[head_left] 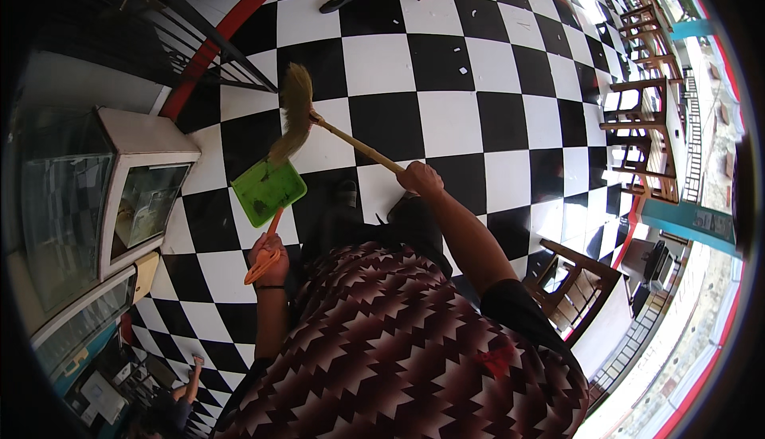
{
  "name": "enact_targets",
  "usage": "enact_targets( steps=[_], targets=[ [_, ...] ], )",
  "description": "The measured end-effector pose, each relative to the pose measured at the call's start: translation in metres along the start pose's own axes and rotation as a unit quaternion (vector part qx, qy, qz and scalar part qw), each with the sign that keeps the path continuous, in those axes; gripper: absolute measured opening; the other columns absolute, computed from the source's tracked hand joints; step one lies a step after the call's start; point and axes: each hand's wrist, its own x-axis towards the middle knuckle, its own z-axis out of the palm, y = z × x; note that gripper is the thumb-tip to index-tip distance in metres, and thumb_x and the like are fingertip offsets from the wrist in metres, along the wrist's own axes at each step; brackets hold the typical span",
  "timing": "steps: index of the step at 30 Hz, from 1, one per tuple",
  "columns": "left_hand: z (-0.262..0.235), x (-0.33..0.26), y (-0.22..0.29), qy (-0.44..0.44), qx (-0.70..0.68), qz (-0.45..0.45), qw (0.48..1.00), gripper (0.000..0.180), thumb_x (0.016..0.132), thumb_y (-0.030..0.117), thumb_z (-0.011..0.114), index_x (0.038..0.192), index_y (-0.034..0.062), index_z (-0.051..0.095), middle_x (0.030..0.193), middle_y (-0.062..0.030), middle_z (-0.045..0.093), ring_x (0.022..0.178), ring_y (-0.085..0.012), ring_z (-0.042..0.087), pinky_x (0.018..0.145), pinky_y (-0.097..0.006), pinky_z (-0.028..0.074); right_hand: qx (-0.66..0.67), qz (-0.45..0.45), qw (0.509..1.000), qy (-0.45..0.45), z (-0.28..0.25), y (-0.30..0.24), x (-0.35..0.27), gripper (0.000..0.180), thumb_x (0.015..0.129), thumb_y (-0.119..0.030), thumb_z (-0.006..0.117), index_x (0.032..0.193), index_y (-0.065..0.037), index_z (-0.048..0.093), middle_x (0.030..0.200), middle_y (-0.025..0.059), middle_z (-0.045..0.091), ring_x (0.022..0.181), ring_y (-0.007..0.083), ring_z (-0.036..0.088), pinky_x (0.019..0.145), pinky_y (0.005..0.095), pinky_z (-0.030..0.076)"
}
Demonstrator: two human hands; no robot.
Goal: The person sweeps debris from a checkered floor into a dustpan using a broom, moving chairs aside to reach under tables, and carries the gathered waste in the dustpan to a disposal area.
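My right hand (pixel 421 179) is closed round the bamboo-like handle of a broom (pixel 358 146). The broom's straw head (pixel 298 104) reaches out to the left, its lower tip at the far edge of a green dustpan (pixel 269 192). Dark bits lie in the pan. Closed on the dustpan's orange handle (pixel 275 222) is my left hand (pixel 268 259), close to my body on the left. Whether the pan touches the floor I cannot tell.
Small white scraps (pixel 463 70) lie scattered on the checkered floor (pixel 446 124), along with a dark shoe (pixel 337 2). A glass-fronted cabinet (pixel 147 192) and a black metal railing (pixel 231 56) stand at left. Wooden chairs (pixel 649 120) line the right. Another person (pixel 179 395) is at lower left.
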Motion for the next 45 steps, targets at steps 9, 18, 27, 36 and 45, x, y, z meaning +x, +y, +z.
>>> enact_targets(
  steps=[9,18,27,36,45],
  targets=[
    [0.042,-0.001,-0.161,-0.001,-0.070,0.127,0.989,0.031,0.089,0.001,0.046,0.110,-0.0209,0.037,0.069,-0.0027,0.040,0.053,-0.0066,0.041,0.047,-0.017,0.039,-0.108,0.024,0.994,0.015,-0.118,0.090,0.186,0.039,0.080,-0.032,0.054,0.108,-0.006,0.064,0.110,0.0138,0.062,0.105,0.0272,0.059,0.087,0.0374,0.047],
    [0.089,0.032,-0.275,0.025,-0.103,0.081,0.991,0.037,0.088,0.000,0.047,0.112,-0.0234,0.032,0.066,-0.0030,0.040,0.055,-0.0072,0.044,0.049,-0.017,0.040,-0.186,0.152,0.970,0.040,-0.291,0.301,0.249,0.039,0.078,-0.029,0.055,0.111,-0.009,0.063,0.115,0.0130,0.061,0.111,0.0293,0.056,0.089,0.0383,0.047],
    [0.124,0.119,-0.290,0.039,-0.129,0.023,0.991,0.039,0.087,-0.002,0.048,0.113,-0.0241,0.030,0.065,-0.0021,0.039,0.055,-0.0081,0.043,0.049,-0.018,0.040,-0.259,0.195,0.934,0.151,-0.368,0.347,0.210,0.026,0.081,-0.022,0.058,0.102,-0.009,0.068,0.100,0.0131,0.067,0.095,0.0289,0.064,0.078,0.0384,0.053],
    [0.150,0.213,-0.281,0.009,-0.133,0.009,0.991,0.026,0.085,-0.001,0.051,0.099,-0.0198,0.039,0.064,-0.0022,0.040,0.051,-0.0074,0.042,0.049,-0.017,0.040,-0.292,0.121,0.939,0.138,-0.449,0.218,0.084,0.047,0.079,-0.048,0.062,0.091,-0.002,0.068,0.092,0.0207,0.066,0.088,0.0343,0.064,0.076,0.0443,0.050],
    [0.196,0.216,-0.283,0.016,-0.092,0.045,0.995,0.030,0.088,0.000,0.048,0.106,-0.0210,0.037,0.067,-0.0020,0.040,0.055,-0.0064,0.043,0.049,-0.017,0.040,-0.142,-0.025,0.990,0.002,-0.343,0.060,0.259,0.047,0.082,-0.044,0.052,0.101,-0.003,0.066,0.105,0.0190,0.064,0.101,0.0349,0.060,0.085,0.0419,0.048]
  ],
)
